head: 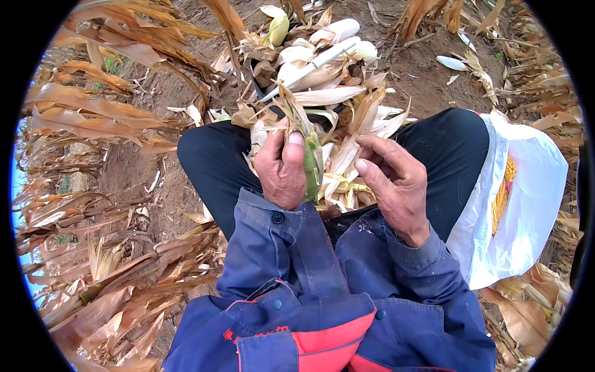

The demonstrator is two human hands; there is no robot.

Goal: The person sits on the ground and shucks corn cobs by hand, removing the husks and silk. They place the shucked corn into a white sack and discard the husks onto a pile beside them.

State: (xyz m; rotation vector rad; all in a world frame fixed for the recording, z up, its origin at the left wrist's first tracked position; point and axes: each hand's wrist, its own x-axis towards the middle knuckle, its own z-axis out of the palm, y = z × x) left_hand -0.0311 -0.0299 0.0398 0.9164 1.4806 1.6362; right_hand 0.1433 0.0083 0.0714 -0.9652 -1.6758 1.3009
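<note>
My left hand (284, 169) grips a corn ear in a green husk (312, 169), its dry, frayed tip pointing away from me. To its right is my right hand (395, 179), fingers curled and thumb near the index fingertip, with a small gap between them and nothing visible held. Pale loose husks (341, 160) lie between my knees, beneath and between both hands. Just beyond, a dark container (255, 81) is heaped with husk-covered ears (335, 30), and a whitish rod (311, 67) lies slantwise over the heap.
An open white sack (525, 186) beside my right knee holds yellow corn cobs (501, 200). Dry corn stalks and leaves (88, 111) line the left side, and more stand at the right. A pale husk piece (452, 63) lies on the bare soil at the upper right.
</note>
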